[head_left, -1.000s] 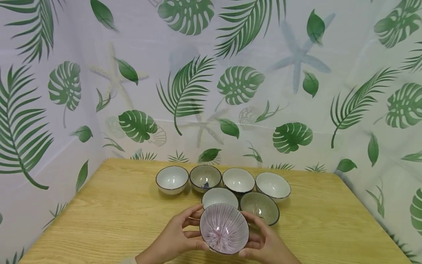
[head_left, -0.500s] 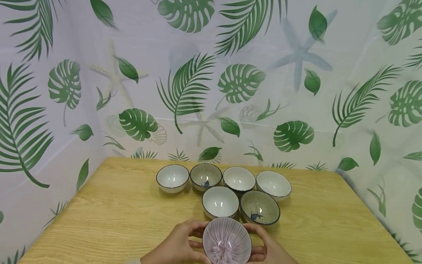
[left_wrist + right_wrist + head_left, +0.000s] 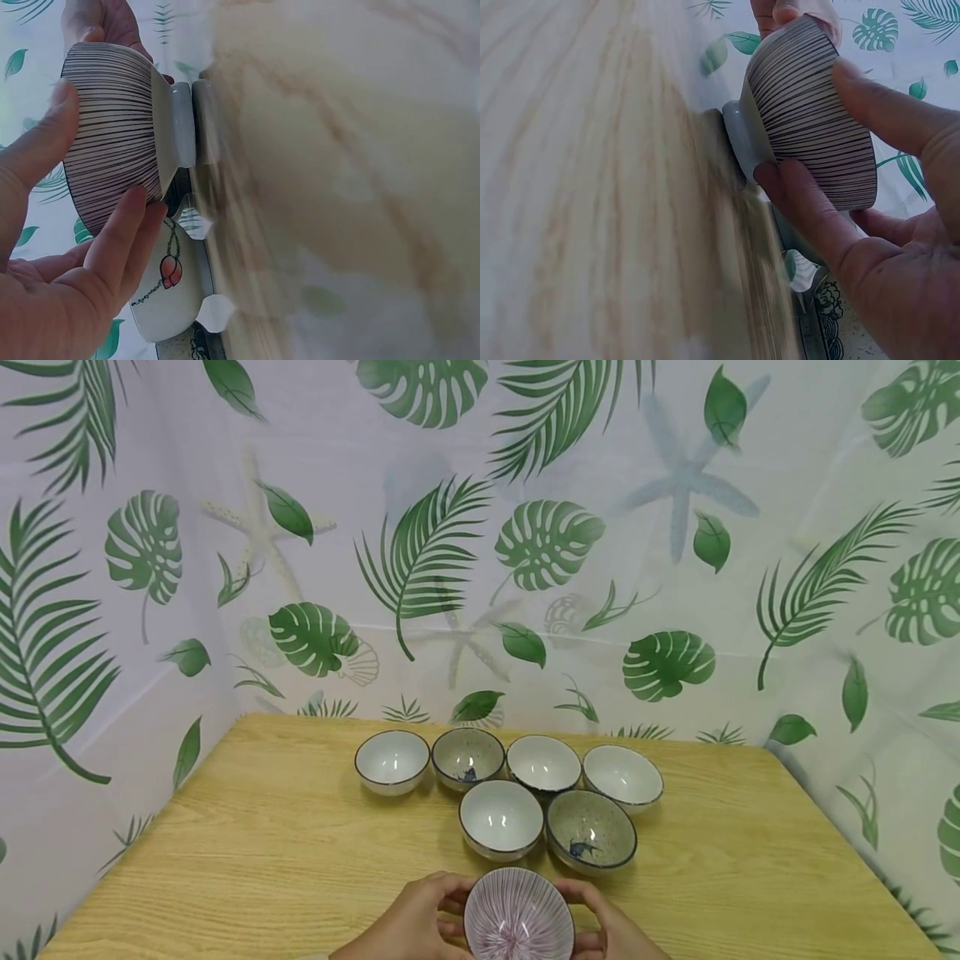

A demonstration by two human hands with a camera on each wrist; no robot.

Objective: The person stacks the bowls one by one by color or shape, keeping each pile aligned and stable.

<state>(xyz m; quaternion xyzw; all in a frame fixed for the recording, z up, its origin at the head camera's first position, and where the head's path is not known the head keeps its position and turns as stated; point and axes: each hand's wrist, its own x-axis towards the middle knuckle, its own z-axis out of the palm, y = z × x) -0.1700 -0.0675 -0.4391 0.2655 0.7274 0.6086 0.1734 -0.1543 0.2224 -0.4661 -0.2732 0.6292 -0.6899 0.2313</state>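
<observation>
A striped bowl (image 3: pixel 519 917), purplish inside with fine radiating lines, is held between both hands at the table's near side. My left hand (image 3: pixel 420 917) grips its left side, thumb near the rim and fingers against the outer wall. On the opposite side my right hand (image 3: pixel 611 920) grips it the same way. Dark lines run down the outside of the striped bowl (image 3: pixel 112 127) in the left wrist view. Its pale foot (image 3: pixel 739 139) is close to the tabletop; whether it touches I cannot tell. Just beyond stand a white bowl (image 3: pixel 501 817) and a speckled bowl (image 3: pixel 592 828) with a blue figure inside.
Behind these, a back row holds a white bowl (image 3: pixel 392 760), a speckled bowl (image 3: pixel 468 756) and two more white bowls, (image 3: pixel 543 762) close together. The wooden table (image 3: pixel 262 835) meets a leaf-patterned cloth (image 3: pixel 465 527) at the back and sides.
Both hands have drawn the striped bowl toward me, away from the white bowl, which now shows whole. The other bowls have stayed in place.
</observation>
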